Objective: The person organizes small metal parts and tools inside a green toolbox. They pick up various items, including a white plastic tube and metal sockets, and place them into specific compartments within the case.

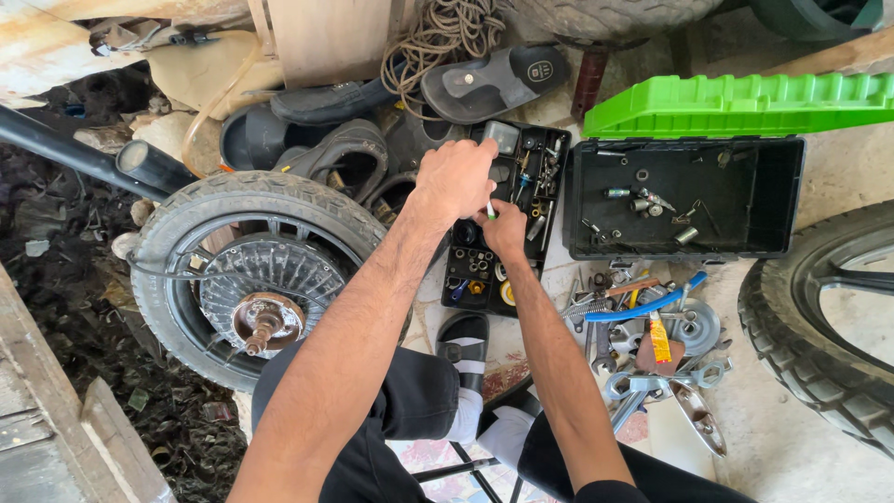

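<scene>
The floor (819, 438) is pale, dusty concrete in bright daylight. Dark dirt (74, 307) lies on one side. Wooden boards (326, 37) lean at the back, by a rope (447, 37).

Person: bare forearms and hands (456, 177), no sleeves visible. Black trousers (410, 401), white socks (466, 414) (both feet), black sandals (464, 340).

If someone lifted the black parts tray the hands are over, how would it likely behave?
The parts tray looks like rigid plastic, so probably stiff. Its compartments hold loose small hardware, so tilting would likely spill it. The metal contents probably make it fairly heavy for its size.
</scene>
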